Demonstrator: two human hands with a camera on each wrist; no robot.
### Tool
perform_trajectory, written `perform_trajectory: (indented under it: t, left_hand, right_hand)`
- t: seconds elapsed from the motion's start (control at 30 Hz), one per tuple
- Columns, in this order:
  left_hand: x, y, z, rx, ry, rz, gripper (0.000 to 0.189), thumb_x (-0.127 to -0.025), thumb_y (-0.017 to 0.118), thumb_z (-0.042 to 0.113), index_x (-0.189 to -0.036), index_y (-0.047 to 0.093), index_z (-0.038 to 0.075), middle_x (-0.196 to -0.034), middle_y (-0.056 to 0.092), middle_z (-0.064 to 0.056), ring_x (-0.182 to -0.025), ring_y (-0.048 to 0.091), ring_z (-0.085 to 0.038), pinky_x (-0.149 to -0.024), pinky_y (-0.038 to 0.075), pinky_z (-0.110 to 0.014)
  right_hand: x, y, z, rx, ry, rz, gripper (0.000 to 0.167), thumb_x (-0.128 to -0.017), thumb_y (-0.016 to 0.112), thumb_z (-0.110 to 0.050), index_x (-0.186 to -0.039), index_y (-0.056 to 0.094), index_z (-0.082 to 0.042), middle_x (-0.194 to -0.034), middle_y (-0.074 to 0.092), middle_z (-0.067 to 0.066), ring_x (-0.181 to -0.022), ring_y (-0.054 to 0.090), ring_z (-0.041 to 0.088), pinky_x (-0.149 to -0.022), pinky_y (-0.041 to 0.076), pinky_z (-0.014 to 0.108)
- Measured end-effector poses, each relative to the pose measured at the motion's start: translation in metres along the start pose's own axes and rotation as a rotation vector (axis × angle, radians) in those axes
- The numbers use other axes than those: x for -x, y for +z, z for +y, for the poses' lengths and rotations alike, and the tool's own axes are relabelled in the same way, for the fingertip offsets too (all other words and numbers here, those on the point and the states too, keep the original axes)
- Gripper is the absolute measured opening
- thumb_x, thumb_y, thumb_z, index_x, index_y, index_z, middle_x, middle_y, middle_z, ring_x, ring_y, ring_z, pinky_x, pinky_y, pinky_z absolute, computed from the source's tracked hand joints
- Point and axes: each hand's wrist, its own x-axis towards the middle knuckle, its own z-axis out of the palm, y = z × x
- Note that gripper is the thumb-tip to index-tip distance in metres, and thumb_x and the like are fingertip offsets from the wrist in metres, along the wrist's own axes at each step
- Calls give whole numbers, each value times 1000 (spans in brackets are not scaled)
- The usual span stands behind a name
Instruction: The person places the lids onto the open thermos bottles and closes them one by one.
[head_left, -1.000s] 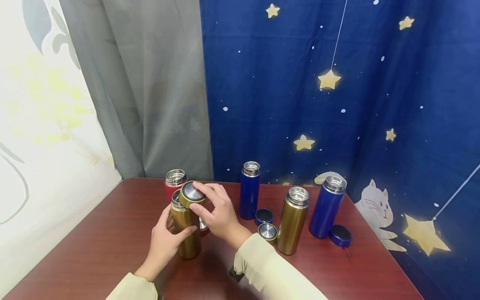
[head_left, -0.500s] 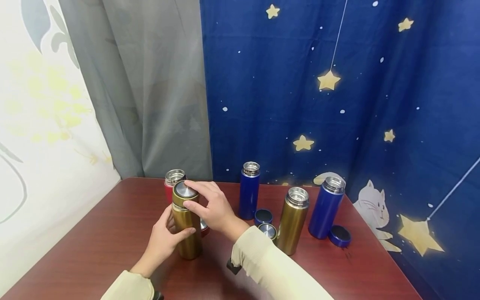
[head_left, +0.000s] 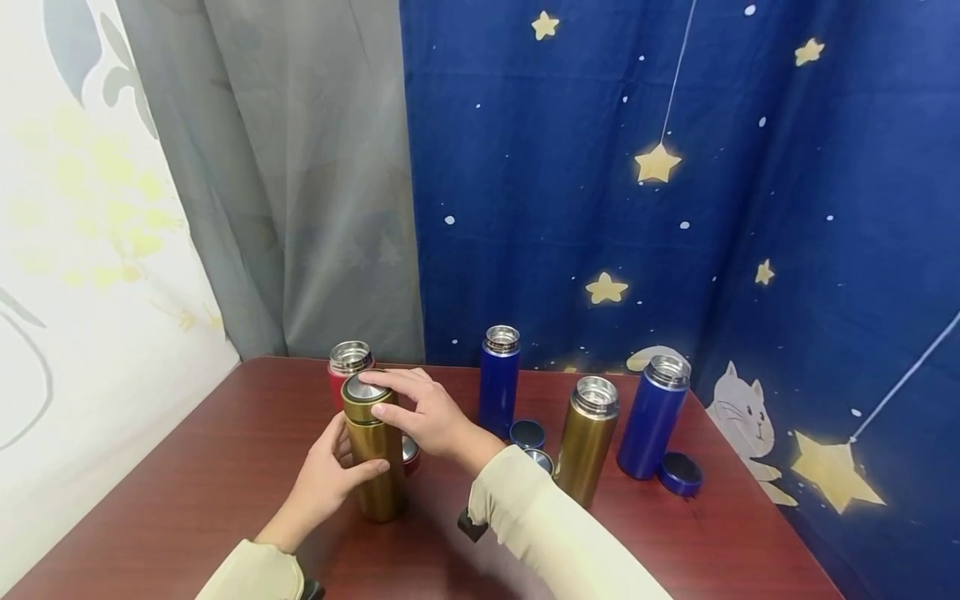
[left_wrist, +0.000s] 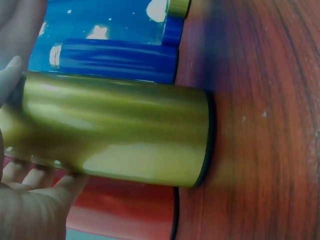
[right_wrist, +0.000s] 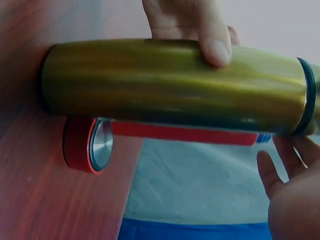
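Note:
In the head view, my left hand (head_left: 318,487) grips a gold thermos bottle (head_left: 381,483) that stands upright on the table. Its thumb lies along the front in the right wrist view, and the other fingers (left_wrist: 42,177) go round the far side. My right hand (head_left: 431,417) holds the gold lid (head_left: 362,408) on top of this bottle, thumb at the side and fingers over the steel disc. Only a narrow dark band shows between lid and body. Just behind stands an open red bottle (head_left: 336,385), with a red lid (right_wrist: 82,145) lying nearby.
To the right stand an open blue bottle (head_left: 498,392), another open gold bottle (head_left: 585,454) and a second open blue bottle (head_left: 651,425). Two blue lids (head_left: 680,474) and a gold lid (head_left: 542,459), partly behind my right sleeve, lie by them. Curtains (head_left: 345,208) hang behind the table.
The gold lid was tilted above the bottle's mouth; my right hand has brought it left and down, and it now sits level on top. My left hand keeps its grip.

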Motion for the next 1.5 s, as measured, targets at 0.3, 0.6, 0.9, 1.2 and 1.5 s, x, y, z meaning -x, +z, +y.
perform_trajectory:
  t: [0.3, 0.6, 0.9, 1.2, 1.5]
  left_hand:
    - [-6, -7, -1, 15, 17, -69, 79, -78, 82, 9, -144, 37, 7, -120, 63, -14, -102, 64, -12, -85, 52, -24]
    - [-12, -16, 1, 51, 56, -199, 78, -81, 78, 6, -145, 35, 8, -122, 62, -15, -102, 65, -17, -85, 53, -28]
    - [-12, -8, 15, 161, 113, -72, 76, -83, 71, -5, -148, 34, 9, -129, 58, -8, -110, 61, -15, -88, 51, -25]
    - [-11, -5, 10, 169, 106, -32, 76, -80, 73, -9, -146, 39, 6, -124, 62, 0, -107, 63, -13, -85, 52, -24]
    - [-11, -5, 9, 186, 99, -29, 78, -79, 74, -9, -147, 38, 6, -127, 61, 1, -108, 63, -13, -85, 53, -25]
  right_hand:
    - [-3, -9, 6, -64, 69, -95, 43, -97, 57, -29, -140, 55, -23, -140, 53, -6, -120, 42, 8, -100, 40, 30]
    - [-6, -19, 6, -37, 101, -198, 44, -97, 57, -30, -141, 54, -25, -128, 56, -6, -112, 43, 6, -93, 43, 28]
    - [-4, -9, 12, 4, -8, -110, 43, -96, 60, -23, -139, 56, -18, -139, 54, -1, -119, 42, 10, -98, 38, 27]
    - [-1, 3, 15, 114, -104, 78, 45, -87, 73, -25, -130, 64, -18, -121, 63, 0, -108, 47, 11, -94, 38, 26]
    - [-3, 20, 15, 226, -145, 273, 52, -72, 85, -33, -119, 68, -20, -99, 57, -4, -97, 49, 11, -86, 40, 22]
